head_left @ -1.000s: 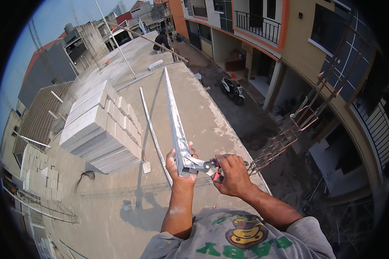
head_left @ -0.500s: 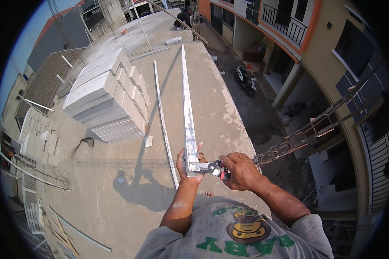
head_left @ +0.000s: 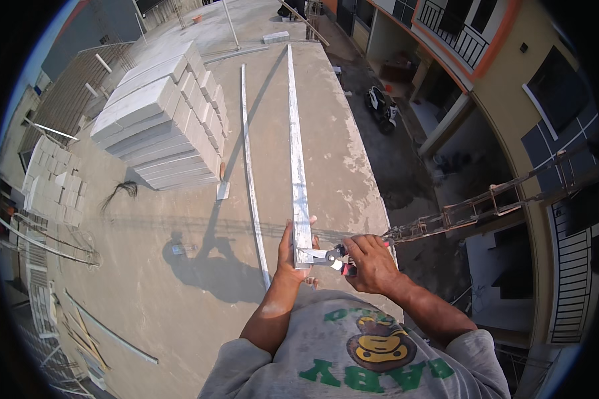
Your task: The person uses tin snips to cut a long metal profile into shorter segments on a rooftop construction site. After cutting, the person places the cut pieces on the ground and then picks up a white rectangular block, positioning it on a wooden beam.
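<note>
A long whitish metal channel [head_left: 298, 153] stretches away from me over the concrete, its near end in my left hand [head_left: 287, 258]. The fingers of that hand wrap around the channel from below and both sides. My right hand [head_left: 373, 265] is closed on a pair of snips [head_left: 335, 257] with red and black handles. Their blades lie across the channel's near end from the right, by its right edge. A spring shows between the handles, and my palm hides part of the grips. Whether the blades bite into the metal cannot be made out.
Left of the channel lies a second thin metal strip [head_left: 248, 153]. A tall stack of pale blocks [head_left: 160, 120] stands beyond it. On the right the slab edge [head_left: 373, 189] drops to an alley with a parked scooter [head_left: 381, 108]. A rebar cage [head_left: 472, 206] juts out there.
My view has tipped down, so the surroundings sit higher. The snips' spring and a red handle end beyond my right hand now show more. Both hands keep their hold.
</note>
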A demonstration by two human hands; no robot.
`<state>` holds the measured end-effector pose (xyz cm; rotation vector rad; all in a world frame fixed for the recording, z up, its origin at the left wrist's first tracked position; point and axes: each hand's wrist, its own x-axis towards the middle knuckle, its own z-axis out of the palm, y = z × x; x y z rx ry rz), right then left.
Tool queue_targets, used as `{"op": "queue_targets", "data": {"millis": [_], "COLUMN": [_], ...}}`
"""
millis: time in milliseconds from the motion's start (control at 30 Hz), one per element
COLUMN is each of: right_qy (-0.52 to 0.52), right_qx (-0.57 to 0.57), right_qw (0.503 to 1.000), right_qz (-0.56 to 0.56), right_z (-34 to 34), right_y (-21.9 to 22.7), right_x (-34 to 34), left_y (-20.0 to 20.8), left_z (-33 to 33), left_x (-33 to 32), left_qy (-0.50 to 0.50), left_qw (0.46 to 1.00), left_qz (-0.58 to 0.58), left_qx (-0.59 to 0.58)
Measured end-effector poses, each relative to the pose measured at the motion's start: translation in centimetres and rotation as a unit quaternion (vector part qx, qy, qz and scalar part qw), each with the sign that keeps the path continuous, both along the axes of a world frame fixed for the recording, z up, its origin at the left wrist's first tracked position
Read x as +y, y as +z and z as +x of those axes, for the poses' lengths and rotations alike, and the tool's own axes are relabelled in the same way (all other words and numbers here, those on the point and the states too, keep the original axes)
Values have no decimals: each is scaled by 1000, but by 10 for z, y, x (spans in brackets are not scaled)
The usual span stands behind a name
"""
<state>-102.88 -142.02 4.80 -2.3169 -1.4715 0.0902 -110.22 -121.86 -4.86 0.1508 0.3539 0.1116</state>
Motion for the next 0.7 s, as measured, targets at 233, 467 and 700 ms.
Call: {"op": "queue_targets", "data": {"millis": [233,467,700], "right_qy": [46,76,88], "right_qx": [4,27,242], "right_qw": [999,997,963], "right_qz": [0,-15,-78], "right_z": [15,23,32], "right_y": [0,-4,-18], "right_x": [-7,-6,0], "left_y": [3,-7,-22], "left_z": [2,-4,-18], "left_x": [-3,-1,-6], "left_qy": [17,-19,-35], "left_qw": [1000,999,995], "left_qz": [-3,30,59], "left_qx": [25,20,67]}}
